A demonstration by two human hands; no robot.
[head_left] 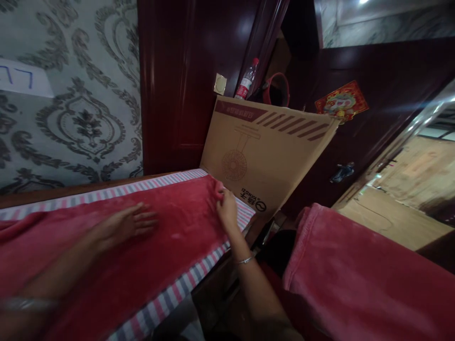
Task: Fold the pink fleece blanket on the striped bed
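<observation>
A red plush blanket [177, 222] lies spread over a striped cloth [177, 291] on a long surface against the wall. My left hand [133, 222], slightly blurred, rests on or just above the blanket with its fingers stretched out. At the blanket's far right corner, my right hand [226, 206] pinches the fabric, which bunches up beside the fingers. Pink and grey stripes of the cloth show along both long edges of the blanket.
A large cardboard box [266, 156] stands at the far end, with a plastic bottle [248, 80] behind it. Another red plush cloth [369, 274] hangs over something at the right. A dark door [355, 71] with a handle [342, 172] is beyond.
</observation>
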